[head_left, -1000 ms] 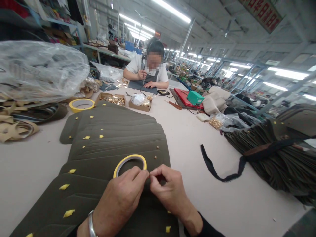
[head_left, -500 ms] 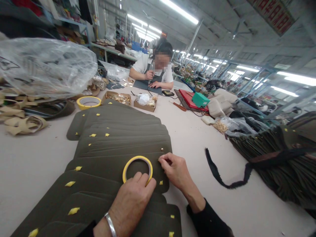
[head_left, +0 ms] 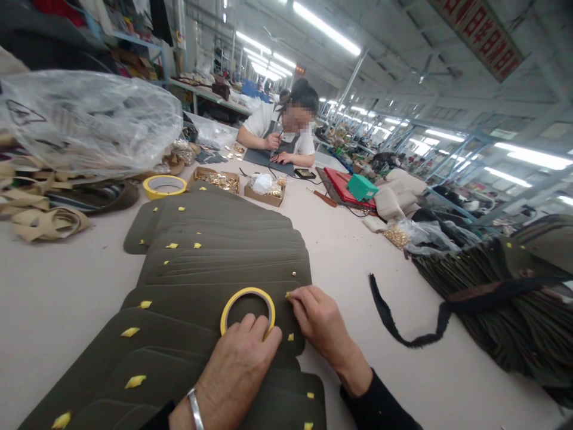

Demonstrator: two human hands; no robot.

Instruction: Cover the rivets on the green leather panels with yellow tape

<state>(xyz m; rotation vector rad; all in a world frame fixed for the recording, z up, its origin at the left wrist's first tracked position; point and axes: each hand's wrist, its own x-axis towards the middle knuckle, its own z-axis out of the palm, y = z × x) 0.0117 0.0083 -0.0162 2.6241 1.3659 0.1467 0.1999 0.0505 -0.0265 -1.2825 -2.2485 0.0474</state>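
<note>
A roll of yellow tape (head_left: 225,310) lies on a stack of overlapping dark olive fabric panels (head_left: 188,298). The fingers of my left hand (head_left: 239,367) are closed over its near rim. To the right, my right hand (head_left: 320,319) pinches a small piece of yellow tape (head_left: 287,295) against the panel's right edge. Just above that spot sits a tiny shiny metal piece (head_left: 294,274). More yellow tape bits (head_left: 135,381) dot the panels along both sides. The undersides of my left fingers are hidden.
Another yellow tape roll (head_left: 165,185) rests beyond the panels, beside boxes of gold metal parts (head_left: 217,180). A co-worker (head_left: 277,134) sits across the table. Bundled dark panels (head_left: 487,292) with a black strip (head_left: 405,337) lie right; a plastic bag (head_left: 94,125) stands left.
The yellow bit at my right fingertips shows more plainly now, and that hand has shifted slightly down. My left hand stays on the tape roll. The camera view has moved a little.
</note>
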